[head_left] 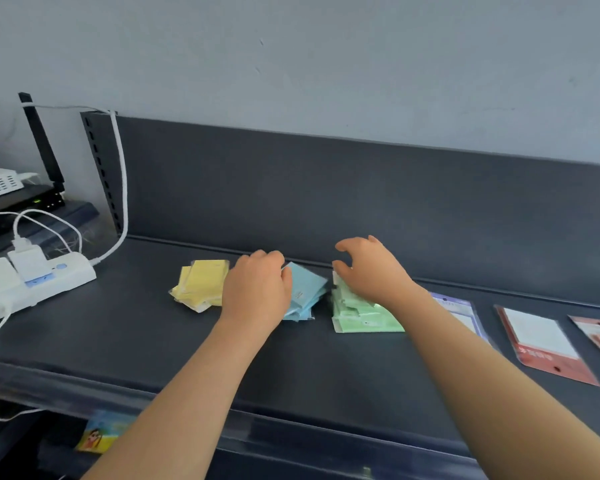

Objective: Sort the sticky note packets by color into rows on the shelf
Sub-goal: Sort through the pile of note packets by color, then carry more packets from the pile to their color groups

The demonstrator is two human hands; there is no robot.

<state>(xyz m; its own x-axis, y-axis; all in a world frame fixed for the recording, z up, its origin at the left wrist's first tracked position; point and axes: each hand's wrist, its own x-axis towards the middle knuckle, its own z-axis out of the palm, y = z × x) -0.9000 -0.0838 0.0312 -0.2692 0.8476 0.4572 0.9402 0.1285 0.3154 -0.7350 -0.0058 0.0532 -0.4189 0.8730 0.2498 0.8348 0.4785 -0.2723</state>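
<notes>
Three piles of sticky note packets lie on the dark shelf (118, 341): yellow packets (201, 284) at the left, blue packets (307, 292) in the middle, green packets (361, 313) at the right. My left hand (257, 289) lies over the left side of the blue pile with its fingers curled at the pile's far edge. Whether it grips a packet is hidden. My right hand (368, 268) hovers over the far end of the green pile, fingers and thumb spread in a loose curl, holding nothing that shows.
A white power strip (32, 278) with plugs and cables sits at the shelf's left end, a router (21, 199) behind it. Larger purple (461, 313) and red notepad packs (544, 344) lie to the right. The shelf's back panel (326, 188) rises close behind the piles.
</notes>
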